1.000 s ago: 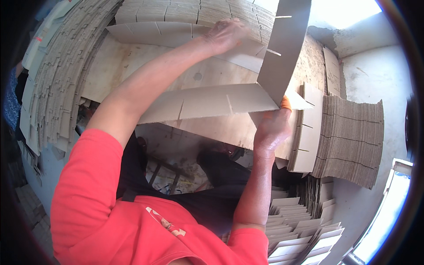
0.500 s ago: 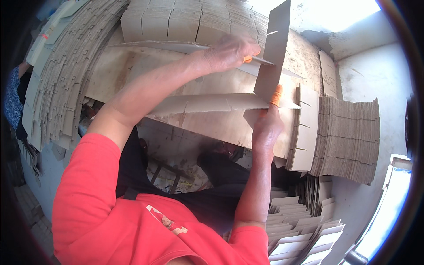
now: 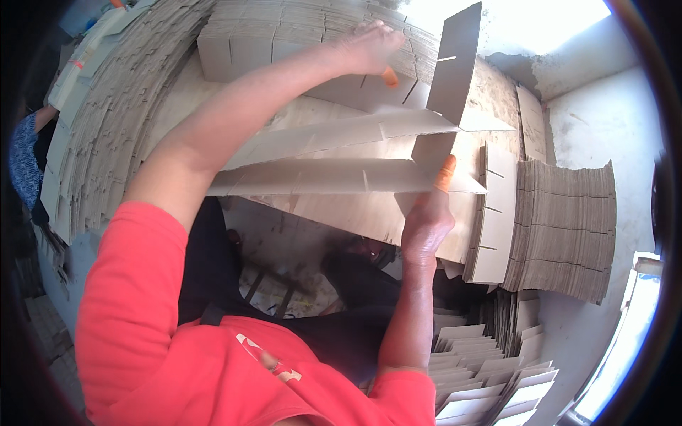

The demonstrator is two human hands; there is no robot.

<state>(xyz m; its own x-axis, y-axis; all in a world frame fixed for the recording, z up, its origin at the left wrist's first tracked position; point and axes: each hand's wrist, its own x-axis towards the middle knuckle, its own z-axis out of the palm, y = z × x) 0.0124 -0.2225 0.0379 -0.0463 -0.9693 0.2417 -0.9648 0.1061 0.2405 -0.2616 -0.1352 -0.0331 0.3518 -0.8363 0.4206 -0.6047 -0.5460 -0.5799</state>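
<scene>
My right hand (image 3: 428,220) grips the lower end of a slotted cardboard strip (image 3: 455,67), with an orange cover on one finger. Two long cardboard strips cross this piece: a nearer strip (image 3: 312,176) beside my right hand and a farther strip (image 3: 341,135) at its middle. Both reach leftward, converging below my left forearm. My left hand (image 3: 371,50) is at the far stack of slotted cardboard strips (image 3: 249,53). Its fingers curl over the top edge and its orange-covered thumb lies against the front strip (image 3: 341,89); the fingertips are partly hidden.
Everything lies over a wooden board (image 3: 334,213). A dense cardboard stack (image 3: 561,220) with pale slotted pieces (image 3: 494,213) stands at the right. More layered cardboard (image 3: 114,106) fills the left, and assembled dividers (image 3: 483,376) sit low at the right. Another person's sleeve (image 3: 25,163) shows far left.
My left hand has let go of the farther long strip and moved up and back to the far stack. That strip now sits crossed in the piece my right hand still holds.
</scene>
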